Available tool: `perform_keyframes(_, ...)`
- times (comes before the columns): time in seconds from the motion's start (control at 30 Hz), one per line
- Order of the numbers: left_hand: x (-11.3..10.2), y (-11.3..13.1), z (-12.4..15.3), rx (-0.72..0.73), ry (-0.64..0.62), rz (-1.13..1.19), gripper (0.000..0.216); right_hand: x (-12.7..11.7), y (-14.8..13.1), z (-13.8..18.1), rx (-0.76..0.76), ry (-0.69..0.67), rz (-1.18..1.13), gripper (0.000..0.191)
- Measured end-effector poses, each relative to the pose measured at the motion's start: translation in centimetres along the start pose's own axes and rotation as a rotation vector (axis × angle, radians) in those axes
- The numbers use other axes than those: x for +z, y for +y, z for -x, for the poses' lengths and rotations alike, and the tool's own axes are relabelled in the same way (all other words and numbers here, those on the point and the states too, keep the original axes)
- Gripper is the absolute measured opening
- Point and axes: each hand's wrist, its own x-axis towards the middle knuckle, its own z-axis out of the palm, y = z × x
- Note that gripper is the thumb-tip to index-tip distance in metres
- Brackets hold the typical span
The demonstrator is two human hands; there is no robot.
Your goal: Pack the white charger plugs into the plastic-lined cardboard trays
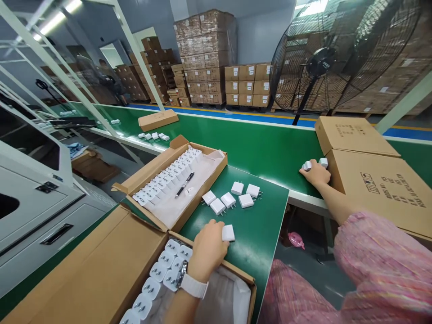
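My left hand (209, 245), with a watch on its wrist, is closed around a white plug charger (228, 233) just above the green table. Below that arm lies an open cardboard box (248, 278) with rows of white chargers, prongs up, along its left side. Several loose chargers (228, 200) lie on the table beyond the hand. Out to the right, my right hand (317, 174) grips white chargers (306, 166) over the green conveyor belt, one showing on each side of the fingers. Its palm side is hidden.
A second open box (202, 189) holds more chargers and a pen (184, 185). Closed cartons (374, 180) stand at the right, by my right arm. A smaller carton (158, 119) and several chargers (154, 136) are on the belt (256, 146). A large fan (320, 63) stands behind.
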Motion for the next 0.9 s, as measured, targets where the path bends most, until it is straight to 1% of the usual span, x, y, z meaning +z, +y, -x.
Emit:
perform_keyframes(0.03,0.0,-0.1,0.1,0.001,-0.005,0.009,0.019,-0.3,-0.8,0.2,0.001,0.002,-0.021,0.053)
perform_keyframes(0.1,0.0,-0.1,0.2,0.000,0.010,0.020,0.018,-1.3,-3.6,1.3,-0.036,0.019,-0.102,0.054)
perform_keyframes(0.17,0.0,0.0,0.3,-0.022,0.051,0.026,0.019,-2.9,-7.5,3.5,-0.157,0.035,-0.234,0.054)
perform_keyframes(0.23,-0.1,0.1,0.3,-0.056,0.105,0.036,0.020,-4.9,-12.0,6.6,-0.391,0.009,-0.365,0.053)
perform_keyframes(0.27,-0.1,0.1,0.3,-0.068,0.127,0.043,0.020,-5.9,-14.3,8.3,-0.535,-0.018,-0.405,0.051)
perform_keyframes(0.33,-0.2,0.1,0.2,-0.076,0.157,0.058,0.019,-7.5,-18.4,11.9,-0.821,-0.020,-0.446,0.049)
perform_keyframes(0.4,-0.2,0.0,0.2,-0.077,0.180,0.071,0.019,-8.6,-21.5,15.2,-1.097,-0.015,-0.395,0.043)
perform_keyframes(0.47,0.0,-0.2,0.2,-0.079,0.208,0.081,0.021,-9.3,-23.4,17.9,-1.319,0.026,-0.333,0.039)
perform_keyframes(0.53,0.2,-0.3,0.2,-0.082,0.230,0.084,0.020,-9.8,-24.2,20.1,-1.447,0.060,-0.323,0.036)
perform_keyframes(0.57,0.3,-0.4,0.3,-0.082,0.238,0.084,0.019,-10.0,-24.2,21.1,-1.466,0.052,-0.347,0.035)
perform_keyframes(0.67,0.5,-0.5,0.3,-0.072,0.246,0.097,0.017,-10.8,-22.9,23.4,-1.407,-0.075,-0.508,0.031)
perform_keyframes(0.77,0.6,-0.5,0.3,-0.028,0.229,0.138,0.025,-11.6,-20.2,24.6,-1.340,-0.212,-0.675,0.032)
perform_keyframes(0.83,0.5,-0.5,0.2,-0.002,0.218,0.168,0.029,-11.9,-18.2,24.9,-1.308,-0.249,-0.718,0.034)
perform_keyframes(0.9,0.5,-0.5,0.1,0.017,0.202,0.192,0.030,-11.9,-16.5,25.1,-1.281,-0.266,-0.687,0.036)
